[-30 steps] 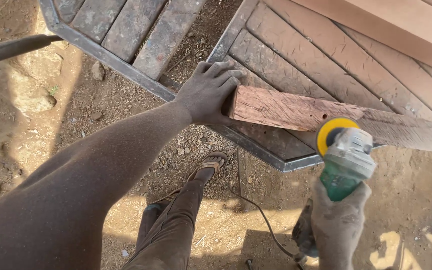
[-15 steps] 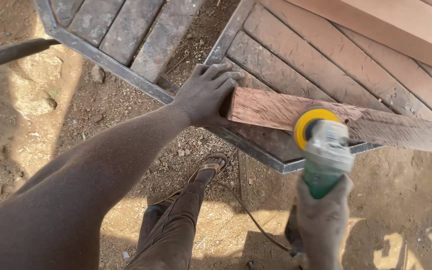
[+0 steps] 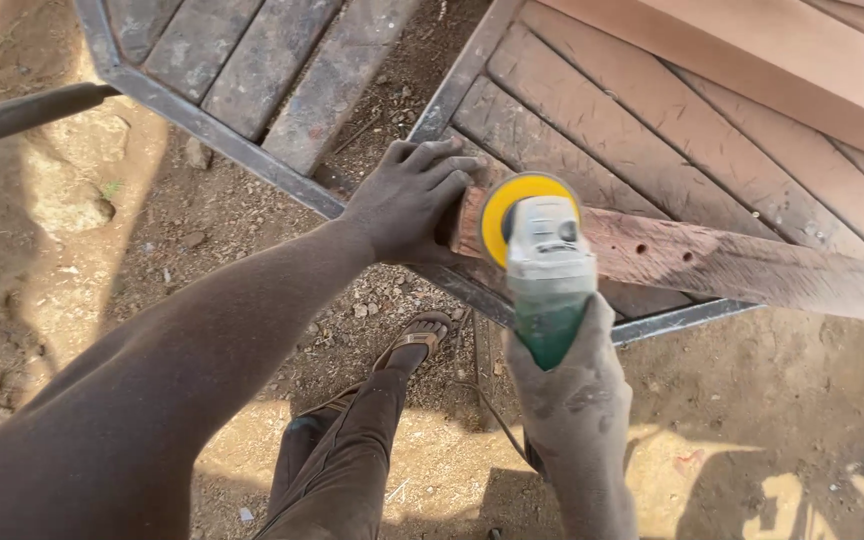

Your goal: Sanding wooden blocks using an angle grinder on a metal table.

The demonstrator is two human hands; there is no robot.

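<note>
Your right hand (image 3: 577, 400) has a closed grip round the green-bodied angle grinder with the round yellow sanding disc (image 3: 542, 262); the disc sits on the near left end of the long reddish weathered wooden plank with small drilled holes (image 3: 712, 262), right above that grip. Your left hand (image 3: 414, 200) lies flat and spread, fingers on the plank's left end, pressing it down rather than wrapping it, just left of the disc. Too close, in my view: slide that hand further off the end or clamp the plank, because a kick of the disc would run straight at those fingers. Keep the disc at a shallow tilt, light pressure, and work along the grain to the right, away from the holding hand. The plank rests on a grey steel frame filled with slanted weathered wooden slats (image 3: 642, 150), which serves as your tabletop; its metal edge (image 3: 672, 318) runs just under the disc, so don't let the disc drop onto it. The dark power cord (image 3: 497, 420) trails below your right grip near your sandalled foot (image 3: 414, 340) on the dirt ground (image 3: 752, 430); mind the snag. A pale timber board (image 3: 772, 60) lies beyond, well clear.
</note>
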